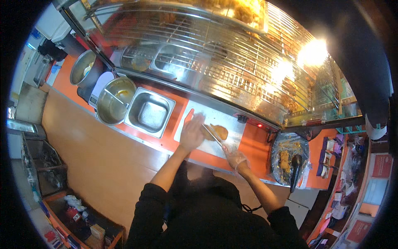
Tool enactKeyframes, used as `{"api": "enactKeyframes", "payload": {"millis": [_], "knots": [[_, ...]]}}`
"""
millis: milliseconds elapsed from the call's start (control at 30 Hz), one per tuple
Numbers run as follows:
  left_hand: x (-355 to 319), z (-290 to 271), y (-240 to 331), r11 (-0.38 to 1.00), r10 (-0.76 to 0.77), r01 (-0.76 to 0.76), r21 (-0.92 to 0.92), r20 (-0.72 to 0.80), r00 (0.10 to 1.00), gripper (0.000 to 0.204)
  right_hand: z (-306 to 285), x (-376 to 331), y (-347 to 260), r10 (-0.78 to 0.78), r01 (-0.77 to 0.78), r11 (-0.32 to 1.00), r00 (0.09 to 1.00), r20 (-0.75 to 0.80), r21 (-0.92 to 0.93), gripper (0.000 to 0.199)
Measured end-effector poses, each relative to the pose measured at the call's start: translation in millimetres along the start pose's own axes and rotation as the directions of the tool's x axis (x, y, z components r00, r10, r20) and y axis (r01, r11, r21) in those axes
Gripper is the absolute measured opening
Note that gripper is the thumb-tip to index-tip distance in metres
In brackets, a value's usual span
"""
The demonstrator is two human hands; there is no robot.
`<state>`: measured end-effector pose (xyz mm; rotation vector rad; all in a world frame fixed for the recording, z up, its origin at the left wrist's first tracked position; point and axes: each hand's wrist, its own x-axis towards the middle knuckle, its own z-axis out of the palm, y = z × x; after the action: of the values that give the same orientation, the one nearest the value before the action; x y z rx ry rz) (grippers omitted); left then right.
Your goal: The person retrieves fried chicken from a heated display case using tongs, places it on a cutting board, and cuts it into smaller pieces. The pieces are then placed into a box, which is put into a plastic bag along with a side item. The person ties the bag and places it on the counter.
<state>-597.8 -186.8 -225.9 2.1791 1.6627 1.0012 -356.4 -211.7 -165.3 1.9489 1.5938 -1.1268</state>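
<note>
While the left hand [191,133] presses flat on the fried cutlet [217,132], the gloved right hand [237,159] grips a knife [214,135]; the crust looks brittle and greasy, best pinned from above.

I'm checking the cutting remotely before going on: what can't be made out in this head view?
- The golden food piece: its near end is hidden under the left hand.
- The knife: too thin and blurred to show where its edge meets the food.
- The right hand: a clear glove blurs its grip on the handle.
- The display case: glare washes out its contents.
</note>
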Motion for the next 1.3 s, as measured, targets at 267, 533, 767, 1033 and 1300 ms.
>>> {"api": "enactKeyframes", "payload": {"millis": [267,533,767,1033,1300], "knots": [[2,8,-5,0.994,0.009,-0.012,-0.105,-0.029,1.0,0.064,-20,-10,-6,-0.01,0.011,1.0,0.996,0.084,-0.007,0.098],[8,-1,-23,1.0,-0.004,0.004,-0.001,0.107,0.994,0.065,-38,-46,-37,-0.037,0.046,0.984,0.998,-0.053,0.175,0.098],[0,-21,0,0.997,-0.016,0.013,-0.074,-0.032,0.999,0.058,-35,-38,-18,-0.187,0.193,0.981,0.969,-0.162,0.021,0.093],[-12,-5,-8,0.998,-0.061,0.062,-0.017,0.034,0.998,0.063,5,-4,-23,-0.06,0.061,0.998,0.987,-0.149,0.007,0.097],[-5,-1,-18,0.998,-0.015,0.015,0.061,0.011,1.0,0.064,-10,-10,-32,-0.194,0.208,0.976,0.964,-0.183,0.064,0.09]]}}
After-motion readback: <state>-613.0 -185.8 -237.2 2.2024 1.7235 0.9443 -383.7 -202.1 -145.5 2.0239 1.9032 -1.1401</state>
